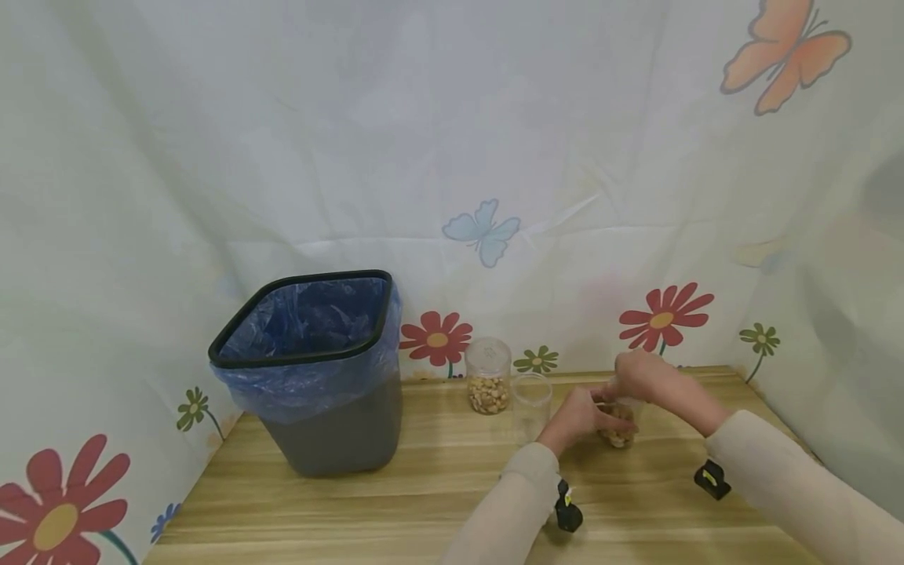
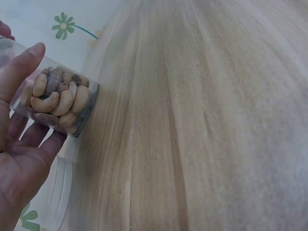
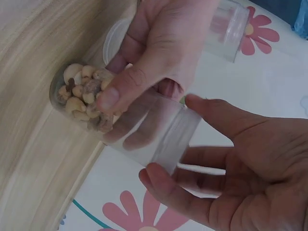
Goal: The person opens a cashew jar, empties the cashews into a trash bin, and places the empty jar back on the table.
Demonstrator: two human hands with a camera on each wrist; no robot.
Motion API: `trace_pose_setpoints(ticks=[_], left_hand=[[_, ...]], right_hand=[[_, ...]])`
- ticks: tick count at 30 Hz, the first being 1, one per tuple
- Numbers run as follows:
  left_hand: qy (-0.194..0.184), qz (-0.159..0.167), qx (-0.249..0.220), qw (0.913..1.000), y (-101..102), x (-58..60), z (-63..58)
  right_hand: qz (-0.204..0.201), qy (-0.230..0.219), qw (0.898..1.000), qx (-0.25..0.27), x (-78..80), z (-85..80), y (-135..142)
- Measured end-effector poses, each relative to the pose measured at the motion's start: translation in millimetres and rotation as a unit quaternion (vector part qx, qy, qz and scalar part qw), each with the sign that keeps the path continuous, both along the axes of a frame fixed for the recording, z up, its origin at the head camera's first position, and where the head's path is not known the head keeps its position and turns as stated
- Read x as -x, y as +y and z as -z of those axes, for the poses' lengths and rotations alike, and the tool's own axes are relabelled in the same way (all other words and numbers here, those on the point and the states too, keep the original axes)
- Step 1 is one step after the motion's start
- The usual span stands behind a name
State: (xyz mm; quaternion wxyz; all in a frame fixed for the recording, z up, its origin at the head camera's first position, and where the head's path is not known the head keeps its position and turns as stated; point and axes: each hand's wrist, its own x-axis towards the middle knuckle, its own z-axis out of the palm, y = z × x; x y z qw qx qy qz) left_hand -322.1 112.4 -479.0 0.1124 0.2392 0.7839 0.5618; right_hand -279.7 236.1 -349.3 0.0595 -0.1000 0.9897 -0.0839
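A clear jar (image 3: 144,127) of mixed nuts, cashews among them, stands on the table at the right in the head view. My left hand (image 1: 581,420) grips its body, thumb on one side and fingers round the other; the left wrist view shows the nuts (image 2: 60,98) in the lower part. At the jar's top, my right hand (image 1: 646,378) holds the translucent lid (image 3: 177,139) between thumb and fingers. The lid sits on the jar; whether it is loosened I cannot tell. Left of my left hand stands a clear, see-through container (image 1: 531,412).
A second lidded jar (image 1: 489,384) of nuts stands at the back, by the patterned curtain (image 1: 438,157). To the left is a grey bin (image 1: 339,431) with a blue liner and black rim. Everything stands on a wood-grain table (image 1: 318,518).
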Motion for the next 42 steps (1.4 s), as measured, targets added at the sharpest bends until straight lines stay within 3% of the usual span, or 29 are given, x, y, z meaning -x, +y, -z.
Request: trace_pose_setpoints(ticks=[7,16,29,37,42], left_hand=[[-0.004,0.016,-0.018,0.9997,0.1,0.0,0.8],[0.008,0.013,-0.014,0.9998,-1.8,0.9,0.1],[0.004,-0.003,0.000,1.0000,-1.1,-1.4,0.8],[-0.004,-0.024,0.024,0.9994,-0.5,-4.1,-2.3],[-0.002,-0.014,0.009,0.9998,-0.4,-3.7,-2.3]], right_hand=[[-0.061,-0.019,0.998,0.016,0.1,-14.6,5.7],[-0.153,-0.021,0.988,-0.028,5.6,-19.7,6.0],[-0.198,-0.012,0.979,-0.043,7.0,-18.5,10.3],[-0.267,0.000,0.963,-0.029,8.3,-20.5,18.8],[-0.282,0.015,0.958,-0.045,11.3,-29.2,22.4]])
